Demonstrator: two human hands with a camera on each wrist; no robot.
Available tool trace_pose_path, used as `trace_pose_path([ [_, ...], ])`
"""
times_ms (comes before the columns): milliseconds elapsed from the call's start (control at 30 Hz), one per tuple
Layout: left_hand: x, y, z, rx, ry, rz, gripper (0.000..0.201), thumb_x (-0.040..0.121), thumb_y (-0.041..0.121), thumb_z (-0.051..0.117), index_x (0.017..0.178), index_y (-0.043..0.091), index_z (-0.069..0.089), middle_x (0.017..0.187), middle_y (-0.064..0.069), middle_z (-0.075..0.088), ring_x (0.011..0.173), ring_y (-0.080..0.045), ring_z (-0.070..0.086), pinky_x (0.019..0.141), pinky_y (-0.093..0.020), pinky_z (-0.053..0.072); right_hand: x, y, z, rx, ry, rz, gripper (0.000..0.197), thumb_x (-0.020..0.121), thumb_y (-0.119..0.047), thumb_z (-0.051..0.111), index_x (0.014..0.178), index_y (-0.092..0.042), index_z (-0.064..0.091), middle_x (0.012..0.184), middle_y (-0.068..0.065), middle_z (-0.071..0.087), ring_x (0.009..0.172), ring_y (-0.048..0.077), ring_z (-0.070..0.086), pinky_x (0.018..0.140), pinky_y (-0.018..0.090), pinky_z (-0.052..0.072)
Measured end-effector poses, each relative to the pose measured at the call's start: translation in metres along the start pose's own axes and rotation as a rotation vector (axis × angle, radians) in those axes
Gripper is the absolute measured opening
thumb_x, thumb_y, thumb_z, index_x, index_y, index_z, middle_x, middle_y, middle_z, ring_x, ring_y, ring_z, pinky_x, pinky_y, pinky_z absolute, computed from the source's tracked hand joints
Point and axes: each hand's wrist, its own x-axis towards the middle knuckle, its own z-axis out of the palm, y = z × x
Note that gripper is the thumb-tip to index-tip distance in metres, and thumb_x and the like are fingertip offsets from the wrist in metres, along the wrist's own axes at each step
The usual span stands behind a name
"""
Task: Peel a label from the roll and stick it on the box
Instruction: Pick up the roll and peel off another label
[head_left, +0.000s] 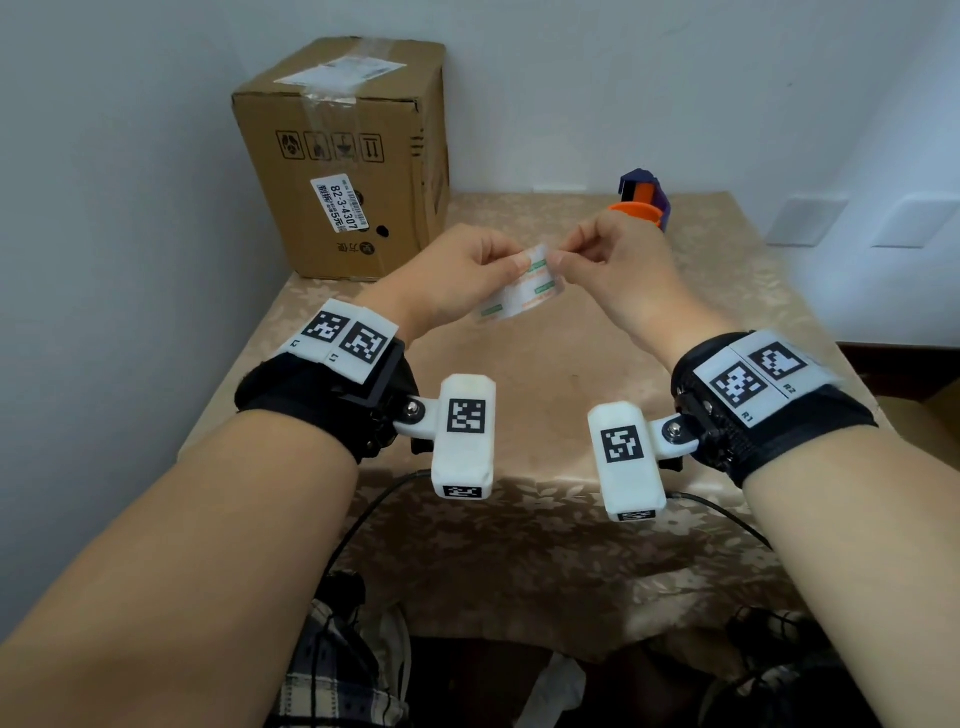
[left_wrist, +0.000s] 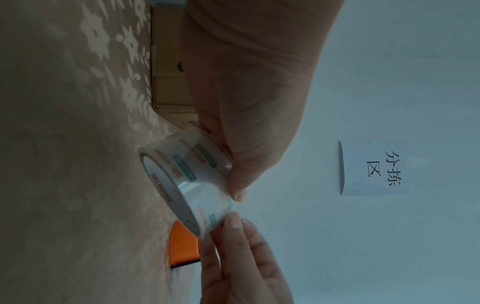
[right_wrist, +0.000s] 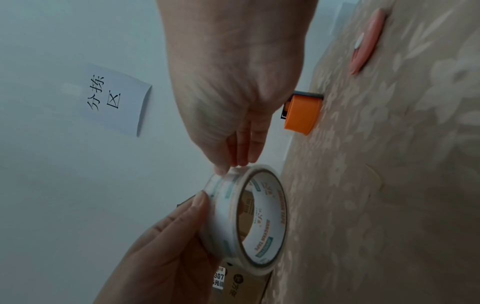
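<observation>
A roll (head_left: 524, 288) of clear printed labels hangs above the table between both hands. My left hand (head_left: 511, 267) grips it, thumb across the outer face (left_wrist: 187, 179) and fingers behind. My right hand (head_left: 558, 255) pinches the roll's rim with thumb and fingertips (left_wrist: 231, 220); I cannot tell whether a loose end is lifted. The right wrist view shows the roll (right_wrist: 249, 220) edge-on, with its white printed core. The brown cardboard box (head_left: 343, 156) stands upright at the table's back left, apart from both hands. It has a white sticker on its front and tape on top.
An orange and purple dispenser (head_left: 641, 202) sits on the table behind my right hand. A flat orange object (right_wrist: 366, 41) lies further right on the floral tablecloth (head_left: 519, 395). A paper sign (left_wrist: 376, 168) hangs on the wall. Cables trail off the table's front edge.
</observation>
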Motion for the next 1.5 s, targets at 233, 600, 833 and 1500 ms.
trace_pose_path([
  [233,-0.001,0.006,-0.001,-0.06,0.039,-0.001,0.009,0.088,0.021,0.058,0.083,0.017,0.064,0.077,0.005,0.066,0.069,-0.005,0.06,0.073,-0.019,0.048,0.005,0.003,-0.008,0.065,0.122,0.035,0.028,0.081,-0.006,0.066,0.066,-0.026,0.053,0.066,-0.003,0.056,0.068,0.02,0.059,0.083,0.048,0.055],
  [600,0.002,0.01,0.004,0.352,0.204,-0.006,0.022,0.091,0.037,0.049,0.105,0.031,0.065,0.088,0.015,0.055,0.099,-0.014,0.038,0.089,-0.028,0.022,0.006,0.009,-0.013,0.157,0.078,0.115,0.014,0.087,-0.002,0.061,0.1,0.002,0.064,0.074,0.0,0.059,0.076,0.02,0.058,0.084,0.036,0.053],
  [833,0.004,0.008,0.003,0.174,0.157,-0.052,0.018,0.075,0.051,0.05,0.075,0.037,0.06,0.082,0.012,0.063,0.094,-0.022,0.06,0.098,-0.052,0.041,0.011,0.01,-0.01,0.099,0.124,0.091,0.003,0.087,-0.007,0.062,0.086,-0.01,0.064,0.074,-0.002,0.06,0.076,0.02,0.063,0.087,0.044,0.057],
  [1500,0.01,-0.008,-0.001,0.485,0.184,-0.04,0.018,0.091,0.042,0.044,0.09,0.033,0.06,0.099,0.009,0.063,0.102,-0.023,0.041,0.079,-0.032,0.018,0.006,0.004,-0.003,-0.039,0.006,0.104,0.014,0.092,-0.001,0.052,0.102,0.004,0.06,0.069,0.002,0.056,0.06,0.009,0.056,0.063,0.017,0.053],
])
